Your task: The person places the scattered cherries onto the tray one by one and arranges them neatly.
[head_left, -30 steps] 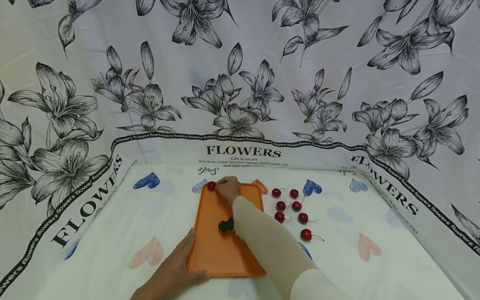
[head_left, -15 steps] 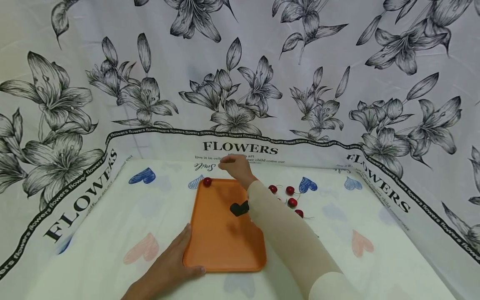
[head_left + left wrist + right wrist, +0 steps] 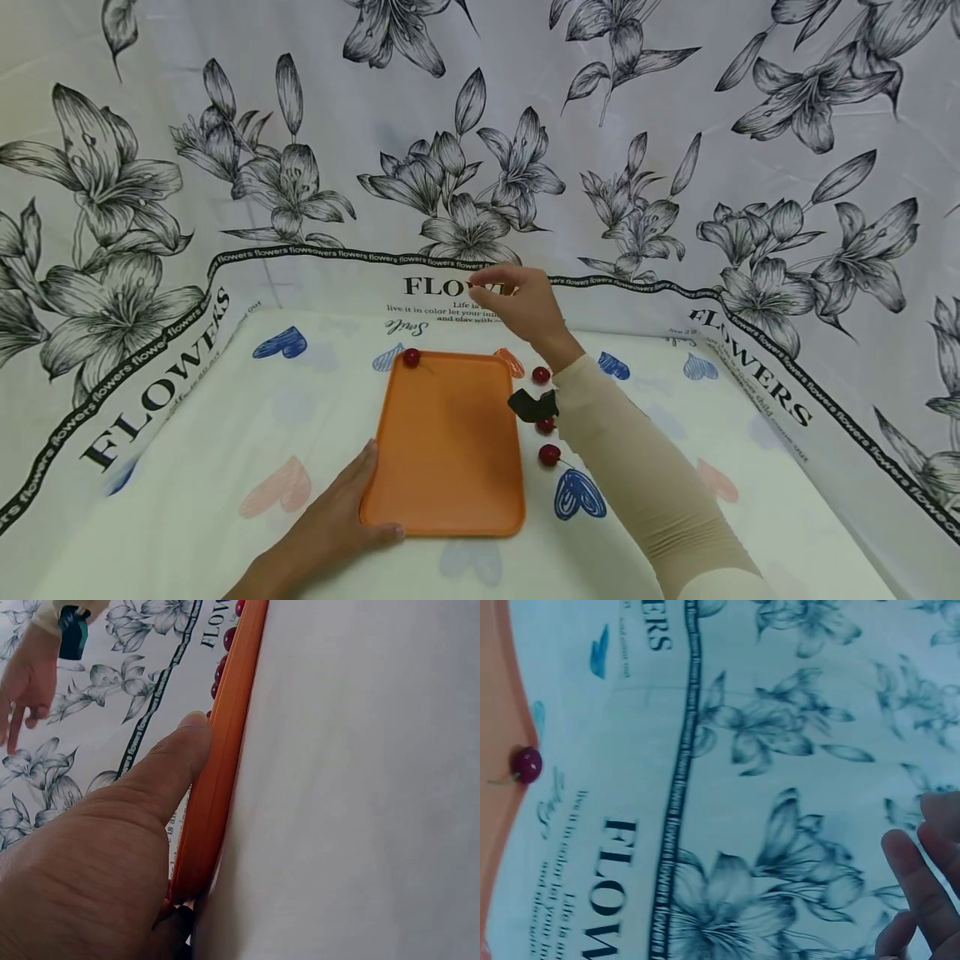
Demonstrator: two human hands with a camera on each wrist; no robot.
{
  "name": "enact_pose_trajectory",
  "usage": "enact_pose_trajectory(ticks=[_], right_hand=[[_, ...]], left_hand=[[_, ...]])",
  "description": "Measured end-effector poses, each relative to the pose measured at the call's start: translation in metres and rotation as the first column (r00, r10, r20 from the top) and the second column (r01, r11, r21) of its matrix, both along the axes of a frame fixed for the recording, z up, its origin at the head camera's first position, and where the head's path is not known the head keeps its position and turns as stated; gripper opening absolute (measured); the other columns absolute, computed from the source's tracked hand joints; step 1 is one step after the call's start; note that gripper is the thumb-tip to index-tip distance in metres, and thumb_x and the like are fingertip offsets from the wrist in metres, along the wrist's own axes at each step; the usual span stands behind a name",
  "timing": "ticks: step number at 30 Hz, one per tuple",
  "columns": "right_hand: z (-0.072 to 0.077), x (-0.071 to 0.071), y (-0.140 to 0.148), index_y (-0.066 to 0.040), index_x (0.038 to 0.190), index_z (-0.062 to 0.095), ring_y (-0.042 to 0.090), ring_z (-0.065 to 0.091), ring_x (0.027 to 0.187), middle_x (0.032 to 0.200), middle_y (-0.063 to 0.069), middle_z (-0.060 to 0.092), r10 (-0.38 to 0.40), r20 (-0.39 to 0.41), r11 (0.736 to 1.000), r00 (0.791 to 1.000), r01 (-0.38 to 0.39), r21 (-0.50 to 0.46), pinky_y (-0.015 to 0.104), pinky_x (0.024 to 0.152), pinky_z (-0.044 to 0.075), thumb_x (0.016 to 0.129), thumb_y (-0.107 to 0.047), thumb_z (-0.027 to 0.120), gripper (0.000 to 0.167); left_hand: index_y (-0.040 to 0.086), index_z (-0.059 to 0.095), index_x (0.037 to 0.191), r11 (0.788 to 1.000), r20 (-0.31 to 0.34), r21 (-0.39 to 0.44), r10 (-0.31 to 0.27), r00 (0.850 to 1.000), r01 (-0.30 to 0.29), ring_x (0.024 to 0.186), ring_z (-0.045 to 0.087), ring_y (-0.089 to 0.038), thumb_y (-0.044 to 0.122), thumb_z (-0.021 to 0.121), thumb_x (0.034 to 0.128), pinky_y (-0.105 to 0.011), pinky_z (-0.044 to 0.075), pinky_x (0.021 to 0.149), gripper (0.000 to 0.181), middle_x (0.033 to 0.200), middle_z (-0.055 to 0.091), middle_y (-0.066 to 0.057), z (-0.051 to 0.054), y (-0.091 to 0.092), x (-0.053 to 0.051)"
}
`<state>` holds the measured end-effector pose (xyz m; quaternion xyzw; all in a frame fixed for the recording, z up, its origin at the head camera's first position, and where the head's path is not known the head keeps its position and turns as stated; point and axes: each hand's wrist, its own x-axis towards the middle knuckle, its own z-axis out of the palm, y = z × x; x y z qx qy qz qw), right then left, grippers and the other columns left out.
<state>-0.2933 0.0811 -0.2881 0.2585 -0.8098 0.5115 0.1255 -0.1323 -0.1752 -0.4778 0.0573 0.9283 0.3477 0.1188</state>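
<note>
An orange tray (image 3: 450, 450) lies on the heart-print cloth, with one red cherry (image 3: 411, 357) at its far left corner, stem pointing right. That cherry (image 3: 526, 765) also shows in the right wrist view at the tray's edge. My left hand (image 3: 322, 525) grips the tray's near left corner, thumb over the near rim; the thumb (image 3: 176, 761) lies along the rim in the left wrist view. Raised in the air beyond the tray's far right corner, my right hand (image 3: 521, 304) has its fingers loosely bent, holding nothing. Its fingers (image 3: 922, 892) are apart in the right wrist view.
Right of the tray lie cherries with stems, among them a far one (image 3: 541, 375) and a near one (image 3: 549, 455); my right forearm (image 3: 637, 458) hides part of that area. A flower-print curtain (image 3: 420, 150) rises behind the cloth surface (image 3: 187, 467).
My right hand has left the cherry at the tray's far left corner, lifted and moved right. The cherry stays on the tray. My left hand keeps its grip on the tray.
</note>
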Motion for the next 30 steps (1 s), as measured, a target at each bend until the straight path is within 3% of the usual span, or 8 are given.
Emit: enact_pose_trajectory(ticks=[6, 10, 16, 23, 30], right_hand=[[0.014, 0.023, 0.027, -0.013, 0.105, 0.076, 0.021, 0.039, 0.070, 0.084, 0.001, 0.060, 0.021, -0.194, 0.999, 0.981, -0.030, -0.042, 0.033, 0.058, 0.030, 0.087, -0.019, 0.074, 0.019], [0.015, 0.042, 0.045, -0.009, 0.107, 0.075, 0.023, 0.039, 0.075, 0.087, 0.004, 0.060, -0.003, -0.247, 0.994, 0.969, -0.024, -0.107, 0.033, 0.060, 0.030, 0.086, -0.010, 0.074, 0.021], [0.009, 0.067, 0.077, 0.003, 0.108, 0.072, 0.021, 0.041, 0.080, 0.098, 0.009, 0.067, -0.033, -0.256, 0.973, 0.966, -0.027, -0.229, 0.030, 0.067, 0.034, 0.083, 0.007, 0.071, 0.026], [-0.004, 0.085, 0.108, 0.006, 0.110, 0.070, 0.024, 0.044, 0.085, 0.105, 0.016, 0.067, -0.094, -0.214, 0.933, 0.972, 0.012, -0.359, 0.029, 0.073, 0.037, 0.086, 0.005, 0.069, 0.024], [-0.022, 0.095, 0.128, 0.008, 0.110, 0.069, 0.020, 0.043, 0.083, 0.106, 0.016, 0.066, -0.151, -0.155, 0.910, 0.976, 0.076, -0.407, 0.026, 0.070, 0.038, 0.085, 0.005, 0.070, 0.025]], left_hand=[[0.011, 0.010, 0.155, 1.000, -0.018, 0.003, -0.005, 1.000, 0.005, 0.144, 0.014, -0.030, 0.073, 0.072, 0.0631, -0.055, 0.023, 0.109, 0.127, 0.160, 0.011, -0.005, 0.001, -0.001, -0.001], [0.012, 0.010, 0.155, 1.000, -0.005, 0.000, 0.002, 1.000, -0.002, 0.144, 0.014, -0.030, 0.073, 0.073, 0.0627, -0.056, 0.023, 0.108, 0.128, 0.160, 0.011, -0.006, 0.000, -0.001, -0.001], [0.010, 0.009, 0.155, 1.000, -0.004, 0.000, -0.005, 1.000, 0.005, 0.143, 0.014, -0.032, 0.072, 0.073, 0.0636, -0.056, 0.023, 0.108, 0.128, 0.160, 0.010, -0.008, 0.000, -0.001, -0.001], [0.010, 0.009, 0.155, 1.000, -0.003, 0.015, 0.000, 1.000, 0.000, 0.143, 0.013, -0.033, 0.072, 0.073, 0.0630, -0.058, 0.023, 0.108, 0.128, 0.160, 0.010, -0.007, 0.001, -0.002, -0.001], [0.011, 0.008, 0.155, 1.000, 0.016, 0.009, 0.000, 1.000, 0.000, 0.144, 0.013, -0.031, 0.074, 0.072, 0.0626, -0.057, 0.023, 0.108, 0.129, 0.160, 0.008, -0.005, -0.002, 0.000, -0.002]])
